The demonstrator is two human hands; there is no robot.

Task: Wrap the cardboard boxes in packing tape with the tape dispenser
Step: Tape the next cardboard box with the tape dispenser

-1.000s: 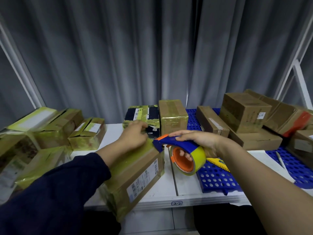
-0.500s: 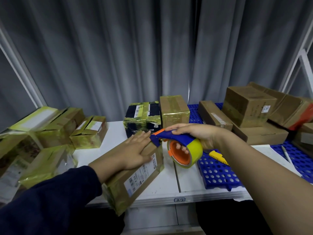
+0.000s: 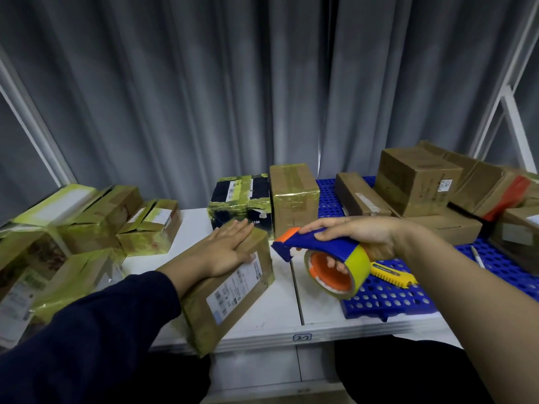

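Around the box [image 3: 233, 290], the white bench [image 3: 262, 325] is crowded. At 9 o'clock lies a heap [image 3: 87, 217] of boxes wrapped in yellowish tape. At 12 o'clock, just behind it, stand a dark box [image 3: 242, 199] and a brown box [image 3: 293, 193], both taped. At 2 o'clock, plain boxes [image 3: 417, 182] are stacked on a blue perforated mat [image 3: 388, 298], where a yellow knife [image 3: 390, 274] also lies.

The box is brown, with tape on its ends and a white label [image 3: 236, 290] on its side; its near corner reaches over the front edge. The left hand [image 3: 224, 252] rests flat on top, fingers [image 3: 236, 231] straight and together. At 3 o'clock the right hand [image 3: 358, 231] holds the blue dispenser [image 3: 326, 243], fingers [image 3: 332, 262] curled through the roll [image 3: 357, 266].
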